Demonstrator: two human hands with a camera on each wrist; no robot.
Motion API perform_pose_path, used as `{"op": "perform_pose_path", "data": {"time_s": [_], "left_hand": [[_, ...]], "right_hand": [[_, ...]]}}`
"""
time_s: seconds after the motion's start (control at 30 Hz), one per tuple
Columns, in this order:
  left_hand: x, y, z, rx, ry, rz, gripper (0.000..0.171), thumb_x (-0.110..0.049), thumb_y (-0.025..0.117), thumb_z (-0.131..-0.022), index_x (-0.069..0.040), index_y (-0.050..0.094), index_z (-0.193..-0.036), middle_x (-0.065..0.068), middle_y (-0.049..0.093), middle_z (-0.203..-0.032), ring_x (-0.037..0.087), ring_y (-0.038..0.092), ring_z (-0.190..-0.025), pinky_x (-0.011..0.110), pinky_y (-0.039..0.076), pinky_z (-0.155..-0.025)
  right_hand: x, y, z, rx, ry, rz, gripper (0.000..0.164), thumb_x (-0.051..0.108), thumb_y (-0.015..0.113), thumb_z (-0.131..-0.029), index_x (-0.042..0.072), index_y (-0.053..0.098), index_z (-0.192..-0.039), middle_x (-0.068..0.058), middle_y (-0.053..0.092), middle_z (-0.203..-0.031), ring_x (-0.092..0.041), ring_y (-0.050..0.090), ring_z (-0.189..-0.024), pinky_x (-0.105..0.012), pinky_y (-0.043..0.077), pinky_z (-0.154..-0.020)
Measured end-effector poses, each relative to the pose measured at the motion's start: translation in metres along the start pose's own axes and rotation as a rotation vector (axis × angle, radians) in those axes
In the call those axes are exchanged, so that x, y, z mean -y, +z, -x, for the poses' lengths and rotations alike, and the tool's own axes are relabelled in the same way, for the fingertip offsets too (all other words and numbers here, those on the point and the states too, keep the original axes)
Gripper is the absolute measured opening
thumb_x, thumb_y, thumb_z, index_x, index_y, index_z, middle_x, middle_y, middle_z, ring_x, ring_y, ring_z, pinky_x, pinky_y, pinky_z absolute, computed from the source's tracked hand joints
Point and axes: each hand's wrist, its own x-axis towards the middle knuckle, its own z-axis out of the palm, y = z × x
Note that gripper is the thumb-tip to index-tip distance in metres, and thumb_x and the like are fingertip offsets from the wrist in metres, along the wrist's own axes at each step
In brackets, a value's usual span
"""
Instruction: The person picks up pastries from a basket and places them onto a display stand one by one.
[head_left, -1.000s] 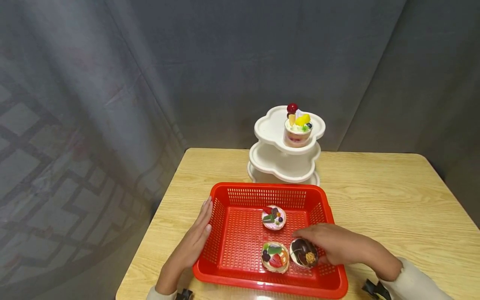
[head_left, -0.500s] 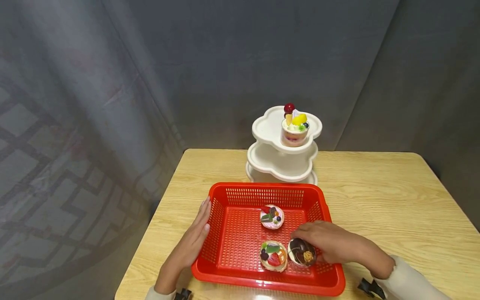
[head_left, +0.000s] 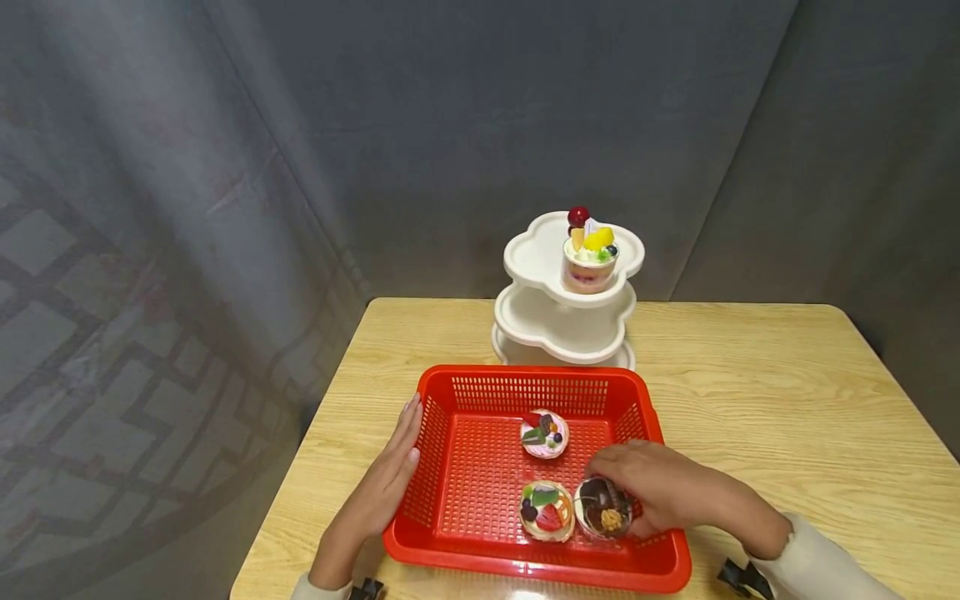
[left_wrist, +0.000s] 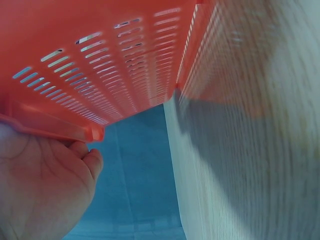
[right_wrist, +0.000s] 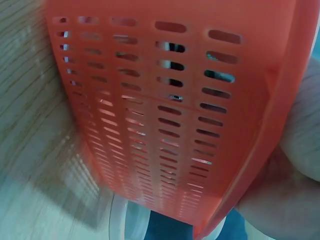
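In the head view a red plastic basket (head_left: 450, 557) holds three small desserts. My right hand (head_left: 663, 485) reaches over the basket's right wall, its fingers and thumb around the chocolate-topped dessert cup (head_left: 602, 500) with a walnut piece on top. Beside that cup, to its left, sits a fruit tart (head_left: 547, 511) with a strawberry slice. Farther back lies a pink-cream tart (head_left: 544, 434) with berries and a leaf. My left hand (head_left: 378, 487) rests along the basket's left rim, fingers extended; the left wrist view shows the palm (left_wrist: 45, 182) under that rim.
Right behind the basket stands a white three-tier stand (head_left: 536, 250) with scalloped trays. A fruit-topped dessert cup (head_left: 590, 265) with cherries sits on its top tier. The wooden table (head_left: 765, 392) extends to the right, with grey curtains (head_left: 450, 150) behind and at left.
My right fingers have closed in on the chocolate-topped cup, which has turned and tilted slightly. My left hand stays on the rim. The head view has shifted slightly since the first frame.
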Motion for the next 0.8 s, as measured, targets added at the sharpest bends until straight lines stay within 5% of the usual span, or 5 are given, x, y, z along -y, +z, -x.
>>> {"op": "perform_pose_path", "data": {"time_s": [0.53, 0.8], "left_hand": [[-0.001, -0.001, 0.0, 0.01, 0.001, -0.009, 0.061, -0.014, 0.036, -0.11, -0.014, 0.008, -0.164, 0.007, 0.002, -0.171, 0.03, 0.001, -0.156, 0.062, 0.019, -0.113], [-0.002, -0.001, 0.0, 0.012, -0.008, 0.016, 0.061, -0.016, 0.038, -0.11, -0.016, 0.01, -0.165, 0.0, 0.002, -0.171, 0.025, 0.001, -0.157, 0.061, 0.021, -0.112]], "right_hand": [[-0.002, 0.002, 0.007, -0.129, 0.043, -0.176, 0.075, 0.031, 0.093, -0.069, 0.019, 0.059, -0.135, 0.011, 0.062, -0.128, -0.018, 0.06, -0.114, -0.05, 0.053, -0.095], [-0.012, 0.004, 0.01, -0.201, -0.068, -0.361, 0.077, 0.021, 0.09, -0.072, 0.025, 0.051, -0.138, 0.012, 0.062, -0.124, -0.01, 0.062, -0.109, -0.037, 0.056, -0.088]]}}
